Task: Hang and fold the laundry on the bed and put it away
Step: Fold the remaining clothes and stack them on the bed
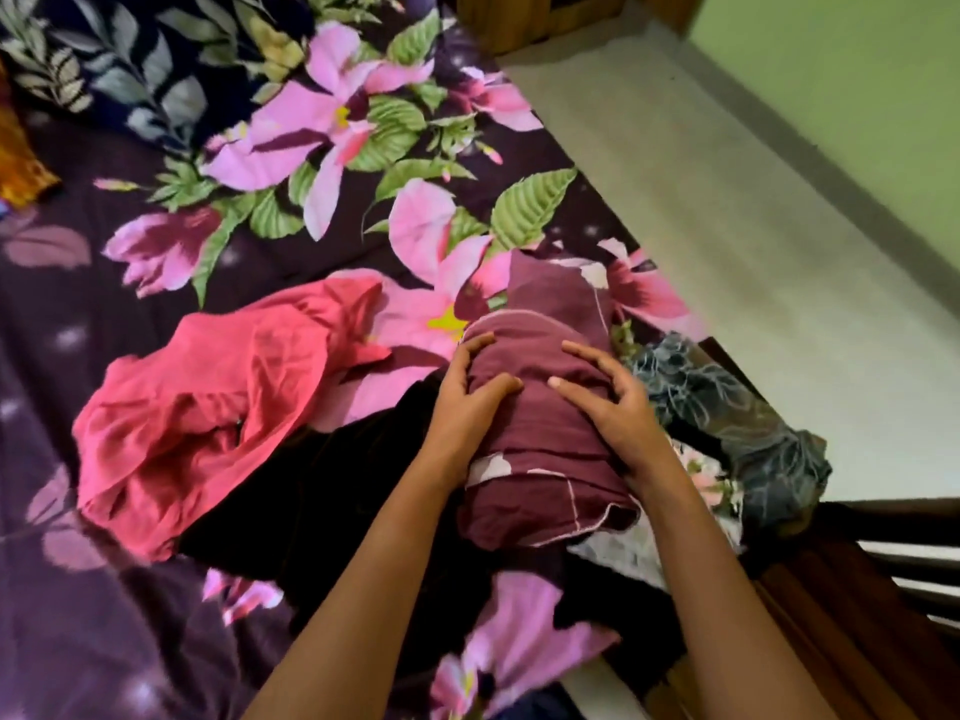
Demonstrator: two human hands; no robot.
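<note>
A folded maroon garment (540, 459) with thin pale piping lies on the bed near its right edge. My left hand (467, 392) rests on its left side with fingers curled over the fold. On the right side my right hand (608, 402) presses down with fingers spread. A crumpled pink garment (218, 407) lies to the left. A black garment (322, 506) is spread beneath my left forearm. A dark blue-grey leaf-print cloth (737, 423) is bunched at the bed's right edge.
The bed carries a dark purple sheet with large pink flowers (332, 127). An orange cloth (21, 153) sits at the far left. Pale floor (727, 226) runs along the right, with a green wall (857, 96) and a wooden bed frame (857, 589).
</note>
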